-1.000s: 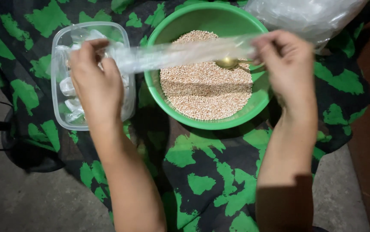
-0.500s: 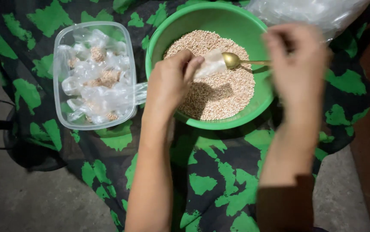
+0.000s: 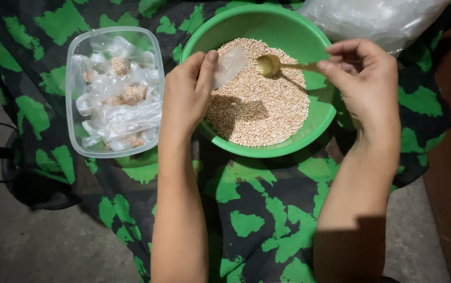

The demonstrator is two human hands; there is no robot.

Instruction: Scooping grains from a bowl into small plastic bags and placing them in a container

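A second ago you stretched a long clear plastic tube between both hands, above the tub and the bowl. Now your hands have come together over the green bowl (image 3: pixel 309 123), and the tube is no more stretched; only its open end shows as a small clear bag (image 3: pixel 230 64) at your left hand. This means the work has passed from preparing the bag to bringing grain to it.

Your left hand (image 3: pixel 186 97) is above the left rim of the bowl, knuckles up, with the thumb and the fingers pinching the bag by its lower edge, so the mouth of the bag points up and to the right. Your right hand (image 3: pixel 364 81) is over the right rim, the wrist bent, and the fingertips are closed on the thin handle of a small gold spoon (image 3: pixel 270 64). The cup of the spoon is just beside the mouth of the bag, above the grain (image 3: pixel 267 110); I cannot tell if there is grain in it.

The bowl rests on the black and green cloth (image 3: pixel 257 209) on your lap. On the left, close to the bowl, is the clear plastic tub (image 3: pixel 73 94), with small filled bags (image 3: pixel 118 99) lying in it. A big clear plastic sack (image 3: pixel 377 18) lies behind the bowl at the top right
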